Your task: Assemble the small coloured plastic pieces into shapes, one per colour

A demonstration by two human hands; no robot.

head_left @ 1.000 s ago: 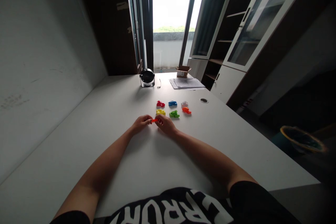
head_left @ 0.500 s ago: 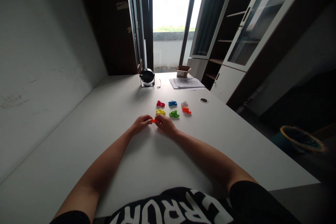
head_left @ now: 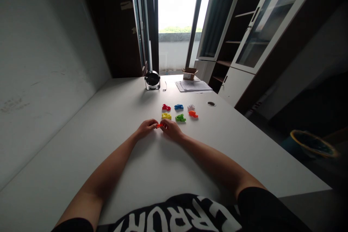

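Note:
Between my two hands is a small orange plastic piece [head_left: 159, 125], its ends partly hidden by fingers. My left hand [head_left: 147, 128] pinches its left end, while my right hand [head_left: 170, 129] is closed on the right end. Just beyond lie small plastic pieces in two short rows. The nearer row has a yellow piece [head_left: 166, 116], a green piece [head_left: 180, 117] and another orange piece [head_left: 193, 114]. Behind them sit a red piece [head_left: 166, 107], a blue piece [head_left: 178, 107] and a white piece [head_left: 191, 107]. Their exact kind is too small to make out.
On the white table [head_left: 114, 108], a round black device in a silver stand [head_left: 152, 80] is at the back, beside a thin cord [head_left: 164, 86]. Papers [head_left: 194, 86] and an open cardboard box [head_left: 189, 74] lie back right. A round hole [head_left: 211, 104] pierces the tabletop.

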